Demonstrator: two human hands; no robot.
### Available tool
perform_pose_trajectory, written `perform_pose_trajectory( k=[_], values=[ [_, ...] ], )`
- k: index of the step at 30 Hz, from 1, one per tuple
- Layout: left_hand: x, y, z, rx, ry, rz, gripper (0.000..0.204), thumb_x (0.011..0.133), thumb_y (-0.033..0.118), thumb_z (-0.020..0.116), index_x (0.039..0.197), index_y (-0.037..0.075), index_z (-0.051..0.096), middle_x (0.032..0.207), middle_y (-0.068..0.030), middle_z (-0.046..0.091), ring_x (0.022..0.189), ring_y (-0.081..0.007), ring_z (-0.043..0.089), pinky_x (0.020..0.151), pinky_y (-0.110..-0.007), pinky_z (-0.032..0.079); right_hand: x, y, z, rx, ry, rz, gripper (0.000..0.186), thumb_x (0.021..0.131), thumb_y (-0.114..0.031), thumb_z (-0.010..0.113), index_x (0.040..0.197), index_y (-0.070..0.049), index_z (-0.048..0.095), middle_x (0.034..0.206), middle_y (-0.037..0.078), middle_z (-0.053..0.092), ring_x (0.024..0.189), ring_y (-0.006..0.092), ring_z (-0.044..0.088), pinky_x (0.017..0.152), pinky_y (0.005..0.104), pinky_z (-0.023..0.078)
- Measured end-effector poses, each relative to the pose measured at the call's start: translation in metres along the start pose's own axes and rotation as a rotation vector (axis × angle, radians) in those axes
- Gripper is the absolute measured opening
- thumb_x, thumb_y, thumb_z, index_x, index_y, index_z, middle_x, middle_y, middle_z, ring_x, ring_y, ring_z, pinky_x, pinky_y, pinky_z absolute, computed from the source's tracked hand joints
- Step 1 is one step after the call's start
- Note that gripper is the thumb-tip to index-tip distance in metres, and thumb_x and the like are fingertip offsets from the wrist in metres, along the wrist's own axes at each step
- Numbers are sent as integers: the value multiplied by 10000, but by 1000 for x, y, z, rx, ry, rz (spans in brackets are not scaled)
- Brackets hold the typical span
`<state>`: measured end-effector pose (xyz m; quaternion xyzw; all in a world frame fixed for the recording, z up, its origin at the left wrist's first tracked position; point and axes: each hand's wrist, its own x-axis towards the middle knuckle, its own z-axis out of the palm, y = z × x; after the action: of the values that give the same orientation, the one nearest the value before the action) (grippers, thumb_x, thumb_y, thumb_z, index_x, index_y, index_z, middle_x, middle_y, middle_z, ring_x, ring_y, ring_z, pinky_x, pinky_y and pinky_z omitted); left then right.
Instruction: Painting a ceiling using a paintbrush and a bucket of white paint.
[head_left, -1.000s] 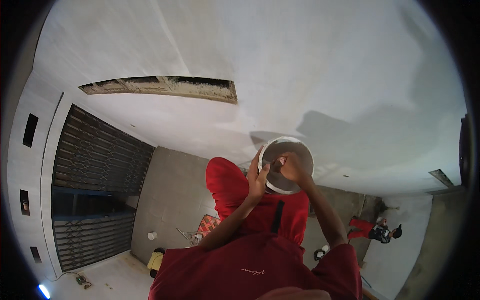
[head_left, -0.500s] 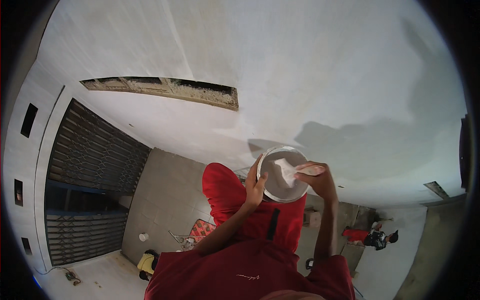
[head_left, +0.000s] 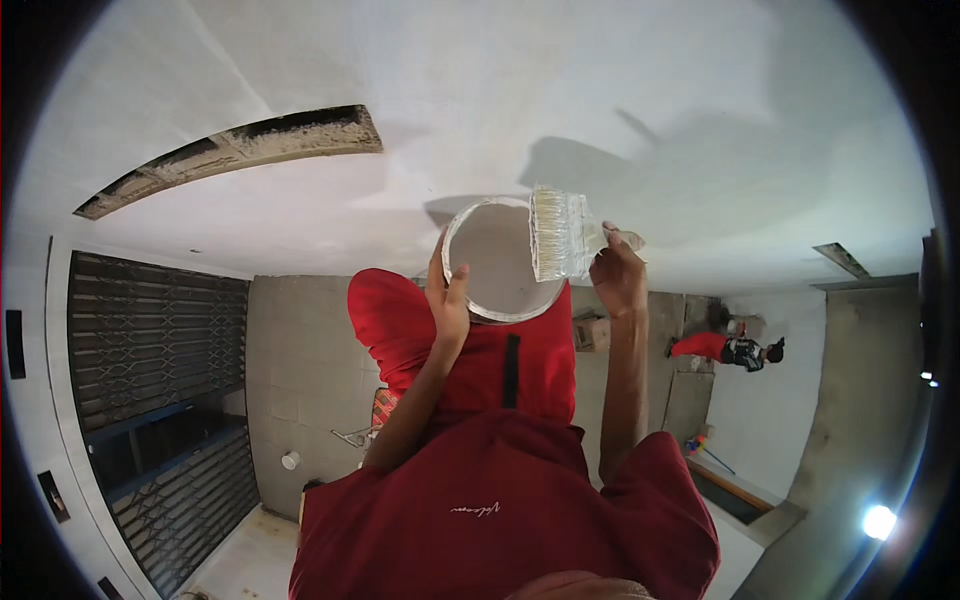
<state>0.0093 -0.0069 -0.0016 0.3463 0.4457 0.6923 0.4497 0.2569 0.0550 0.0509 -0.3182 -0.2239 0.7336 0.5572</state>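
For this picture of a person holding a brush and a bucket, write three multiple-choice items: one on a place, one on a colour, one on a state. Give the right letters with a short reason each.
1. Where is the paintbrush?
A. over the rim of the bucket
B. on the floor
C. inside a pocket

2. What colour is the person's shirt?
A. blue
B. red
C. green

3. How is the bucket held?
A. it stands on a table
B. it hangs from a hook
C. the left hand grips its rim

Answers: 1 A, the bristles lie across the bucket's right edge, in the right hand. 2 B, the shirt is red. 3 C, the left thumb and fingers clasp the rim.
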Motion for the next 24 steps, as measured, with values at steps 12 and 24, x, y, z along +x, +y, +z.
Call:
perform_pose_trajectory(
  k=[12, 24],
  values=[
    [-6, -11, -11, 85, 55, 37, 547, 906, 83, 544, 1417, -45, 399, 1399, -169, 486, 1301, -235, 447, 1096, -358, 325, 5, 26, 15, 290, -186, -29, 271, 909, -188, 618, 1149, -62, 603, 1267, 129, 604, 1175, 278, 582, 988, 433, 507],
    [-6, -5, -10, 45, 33, 66, 548, 895, 69, 561, 1415, -21, 415, 1386, -158, 502, 1292, -230, 459, 1088, -348, 333, 25, 20, 27, 333, -466, -25, 183, 923, -147, 607, 1092, -87, 642, 1148, 76, 665, 1127, 223, 614, 888, 413, 552]
  ],
)
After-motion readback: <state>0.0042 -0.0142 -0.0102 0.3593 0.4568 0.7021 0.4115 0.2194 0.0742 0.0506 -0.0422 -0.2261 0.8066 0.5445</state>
